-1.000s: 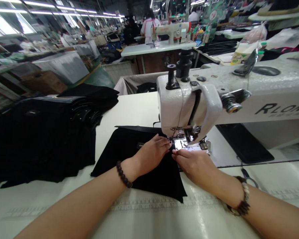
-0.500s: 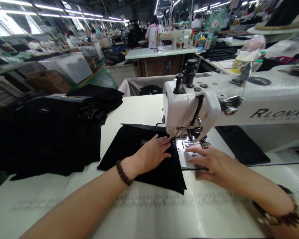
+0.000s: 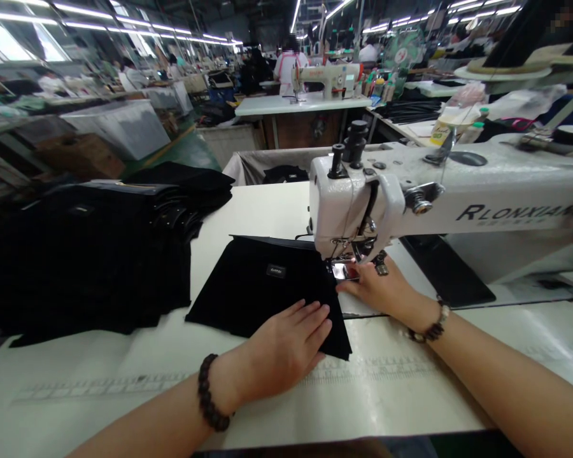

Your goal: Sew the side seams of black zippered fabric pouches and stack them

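- One black fabric piece (image 3: 239,286) lies flat on the pale table (image 3: 157,420) in front of me, its upper right corner reaching in beneath the head of a white sewing machine (image 3: 510,175).
- A small dark label (image 3: 276,271) with pale lettering sits on its upper part, facing up.
- The person's left hand (image 3: 286,346) lies palm down over the lower right part of the fabric, fingers stretched out and close together, pressing on it and gripping nothing.
- The right hand (image 3: 384,283) is at the machine's bright metal plate (image 3: 342,272), thumb out by the fabric's right edge; the machine partly covers the other fingers, so I can't tell whether they pinch anything.
- Dark beads (image 3: 211,394) circle the left wrist, and a beaded bracelet (image 3: 434,327) the right.
- Ruler markings (image 3: 119,383) run across the table below the fabric.
- Off to the left, well apart from the hands, is a thick stack of black pieces (image 3: 86,267).
- Farther back I see another sewing machine (image 3: 334,79), and behind it a person in white and pink (image 3: 289,63).
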`<control>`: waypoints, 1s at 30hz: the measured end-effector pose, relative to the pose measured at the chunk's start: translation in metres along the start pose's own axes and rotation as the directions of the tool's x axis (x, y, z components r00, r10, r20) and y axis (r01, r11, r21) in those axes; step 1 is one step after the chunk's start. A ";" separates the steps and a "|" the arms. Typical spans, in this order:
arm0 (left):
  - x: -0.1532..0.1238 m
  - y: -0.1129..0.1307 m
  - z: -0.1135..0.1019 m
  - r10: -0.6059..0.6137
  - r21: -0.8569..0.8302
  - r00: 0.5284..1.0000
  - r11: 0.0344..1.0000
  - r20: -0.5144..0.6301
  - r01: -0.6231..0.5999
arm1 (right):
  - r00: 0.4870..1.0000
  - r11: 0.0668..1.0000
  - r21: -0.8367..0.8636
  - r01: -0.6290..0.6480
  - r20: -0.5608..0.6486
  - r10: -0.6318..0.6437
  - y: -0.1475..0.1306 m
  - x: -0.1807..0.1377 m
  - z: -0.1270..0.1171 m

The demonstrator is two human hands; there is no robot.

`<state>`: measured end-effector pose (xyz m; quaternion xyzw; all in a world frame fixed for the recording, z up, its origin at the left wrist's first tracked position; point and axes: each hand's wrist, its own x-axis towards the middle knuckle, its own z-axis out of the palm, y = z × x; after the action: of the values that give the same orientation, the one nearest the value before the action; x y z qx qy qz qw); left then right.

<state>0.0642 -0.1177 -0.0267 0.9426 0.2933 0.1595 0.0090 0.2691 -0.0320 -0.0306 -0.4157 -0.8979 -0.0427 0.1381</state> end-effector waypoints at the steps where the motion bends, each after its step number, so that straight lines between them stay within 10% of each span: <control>1: 0.000 0.000 0.000 0.020 -0.006 0.999 1.000 -0.033 -0.020 | 1.000 1.000 -0.003 -0.002 0.000 0.002 0.000 0.001 0.001; 6: 0.005 -0.011 -0.010 -0.248 -0.325 0.954 0.928 -0.170 0.183 | 0.999 1.000 -0.001 0.030 0.032 -0.030 0.005 -0.004 -0.008; 13: 0.021 -0.033 -0.030 -0.733 -0.559 0.678 0.584 -0.051 0.589 | 1.000 0.999 -0.029 -0.016 0.006 0.016 -0.001 -0.008 -0.006; 23: 0.026 -0.024 -0.038 -0.745 -0.614 0.664 0.495 0.064 0.614 | 0.974 0.953 0.223 0.204 0.050 -0.220 -0.030 -0.050 -0.028; 30: 0.028 -0.023 -0.039 -0.729 -0.565 0.685 0.558 0.017 0.608 | 0.997 0.932 0.353 -0.078 0.046 0.066 -0.045 -0.062 -0.019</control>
<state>0.0613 -0.0864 0.0156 0.6937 0.5736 0.3204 0.2951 0.2776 -0.1103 -0.0279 -0.4172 -0.8774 0.1318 0.1970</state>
